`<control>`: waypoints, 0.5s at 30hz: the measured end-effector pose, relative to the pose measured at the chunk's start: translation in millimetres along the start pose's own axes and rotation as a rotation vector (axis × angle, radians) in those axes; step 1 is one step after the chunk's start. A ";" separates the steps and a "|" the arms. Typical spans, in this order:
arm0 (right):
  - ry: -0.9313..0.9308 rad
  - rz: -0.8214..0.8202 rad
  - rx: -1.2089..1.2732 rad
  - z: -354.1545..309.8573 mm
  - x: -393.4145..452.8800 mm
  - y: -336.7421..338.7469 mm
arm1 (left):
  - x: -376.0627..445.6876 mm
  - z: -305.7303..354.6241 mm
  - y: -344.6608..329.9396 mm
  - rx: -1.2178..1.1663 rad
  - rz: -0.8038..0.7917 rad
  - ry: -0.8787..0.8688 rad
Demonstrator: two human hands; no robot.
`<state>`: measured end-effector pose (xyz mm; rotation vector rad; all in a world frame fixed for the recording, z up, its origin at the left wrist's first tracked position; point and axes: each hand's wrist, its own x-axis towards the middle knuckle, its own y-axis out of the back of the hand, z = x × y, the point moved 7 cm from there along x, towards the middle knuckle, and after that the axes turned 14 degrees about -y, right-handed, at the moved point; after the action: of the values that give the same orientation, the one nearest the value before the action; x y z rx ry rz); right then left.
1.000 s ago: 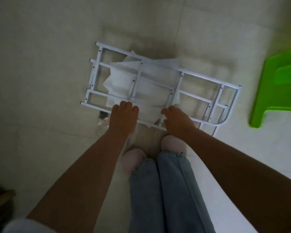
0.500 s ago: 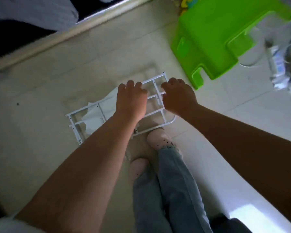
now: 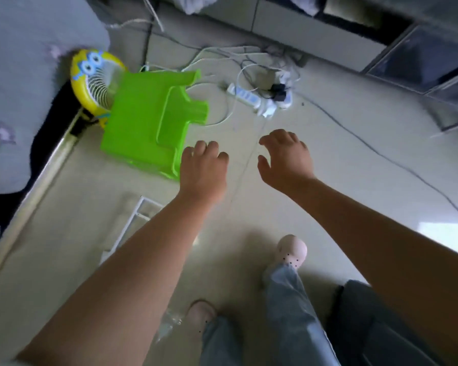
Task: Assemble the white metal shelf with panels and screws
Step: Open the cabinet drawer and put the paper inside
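Only a corner of the white metal shelf frame [image 3: 136, 217] shows, lying flat on the pale floor and mostly hidden under my left forearm. My left hand [image 3: 204, 167] hovers above the floor beside a green stool, fingers loosely curled, holding nothing. My right hand [image 3: 284, 157] hangs to its right, fingers spread and bent, also empty. A clear plastic bag [image 3: 169, 324] lies on the floor by my left foot.
A green plastic stool [image 3: 148, 128] lies tipped over ahead left, with a yellow fan [image 3: 95, 80] behind it. A white power strip [image 3: 249, 97] and tangled cables cross the floor ahead. A bed edge runs along the left; dark cabinets stand at the top right.
Both hands have let go of the shelf frame and lifted away. The view has swung up and forward, so the frame now lies low at the left and the stool sits ahead.
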<state>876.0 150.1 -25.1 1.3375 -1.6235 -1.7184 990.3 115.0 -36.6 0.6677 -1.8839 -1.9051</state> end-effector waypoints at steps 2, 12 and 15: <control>-0.074 0.006 0.026 45.9 16.8 26.6 | 47.6 24.9 18.5 0.037 0.026 -0.068; -0.209 0.072 0.036 193.9 154.8 134.6 | 272.4 94.6 71.9 -0.009 0.092 -0.227; -0.248 0.062 0.053 204.2 201.4 146.3 | 323.9 82.3 70.8 -0.032 0.086 -0.272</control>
<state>569.9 56.9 10.4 1.1196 -1.8353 -1.8762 674.3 -5.9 11.0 0.3239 -1.9999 -2.0500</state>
